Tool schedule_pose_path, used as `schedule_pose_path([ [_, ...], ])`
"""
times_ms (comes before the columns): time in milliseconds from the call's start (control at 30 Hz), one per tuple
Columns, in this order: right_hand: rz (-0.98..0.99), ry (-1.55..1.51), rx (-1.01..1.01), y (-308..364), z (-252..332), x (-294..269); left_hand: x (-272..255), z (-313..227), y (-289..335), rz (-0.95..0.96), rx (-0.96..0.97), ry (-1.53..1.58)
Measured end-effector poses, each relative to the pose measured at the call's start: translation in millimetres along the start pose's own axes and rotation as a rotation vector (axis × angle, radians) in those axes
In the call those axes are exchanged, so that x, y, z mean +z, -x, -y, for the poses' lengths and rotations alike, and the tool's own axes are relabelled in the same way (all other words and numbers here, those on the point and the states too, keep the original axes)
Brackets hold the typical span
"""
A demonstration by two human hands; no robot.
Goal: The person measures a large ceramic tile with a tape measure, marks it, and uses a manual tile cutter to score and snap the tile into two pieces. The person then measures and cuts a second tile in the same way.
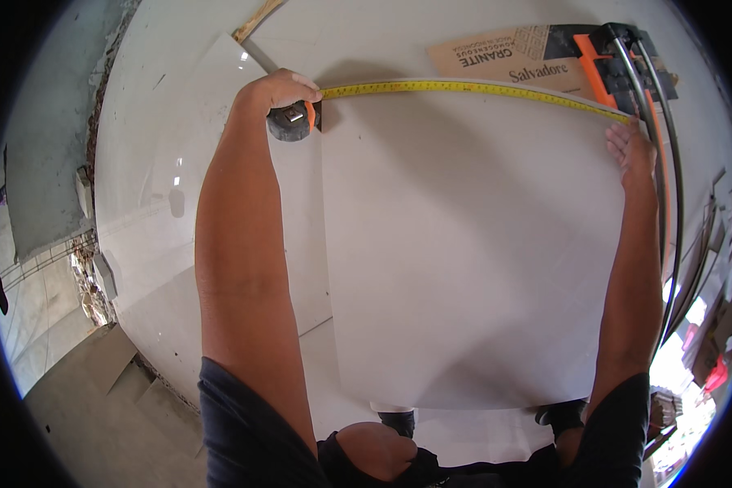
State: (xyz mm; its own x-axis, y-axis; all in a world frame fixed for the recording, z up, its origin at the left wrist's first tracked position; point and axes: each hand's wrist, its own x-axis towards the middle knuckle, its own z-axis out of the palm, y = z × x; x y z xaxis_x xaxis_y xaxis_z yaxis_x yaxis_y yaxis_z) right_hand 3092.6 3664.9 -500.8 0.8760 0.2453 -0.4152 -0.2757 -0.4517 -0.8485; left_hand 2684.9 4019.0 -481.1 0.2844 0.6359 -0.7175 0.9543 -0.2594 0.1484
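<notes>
A large pale tile (464,244) lies flat before me, between my arms. Along its far edge runs the yellow blade of a tape measure (447,86), pulled out from left to right. My left hand (281,89) is closed around the dark case with an orange part, at the tile's far left corner. At the far right corner my right hand (633,150) pinches the end of the blade against the tile's edge, its fingers partly curled.
A tile cutter (618,65) with metal rails and orange parts stands along the right side. Flattened brown cardboard (512,61) lies beyond the tile. Grey tile pieces (98,390) rest at lower left. Offcuts and clutter (712,325) fill the far right.
</notes>
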Motion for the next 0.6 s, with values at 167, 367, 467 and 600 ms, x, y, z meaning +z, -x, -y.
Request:
schedule_pose_path([
  [167,0.004,-0.028,0.032,-4.1,-1.3,-0.4,0.6,2.7,-5.0,0.017,0.006,0.028],
  [367,0.003,0.002,0.033,-3.6,0.2,0.4,0.4,3.0,-9.5,0.057,-0.003,-0.004],
  [467,-0.002,0.011,0.045,-1.4,2.3,1.5,-0.6,2.5,-9.8,0.090,0.001,-0.016],
  [600,-0.024,0.010,0.058,0.3,4.5,3.5,-1.3,1.0,-10.0,0.085,0.004,-0.040],
])
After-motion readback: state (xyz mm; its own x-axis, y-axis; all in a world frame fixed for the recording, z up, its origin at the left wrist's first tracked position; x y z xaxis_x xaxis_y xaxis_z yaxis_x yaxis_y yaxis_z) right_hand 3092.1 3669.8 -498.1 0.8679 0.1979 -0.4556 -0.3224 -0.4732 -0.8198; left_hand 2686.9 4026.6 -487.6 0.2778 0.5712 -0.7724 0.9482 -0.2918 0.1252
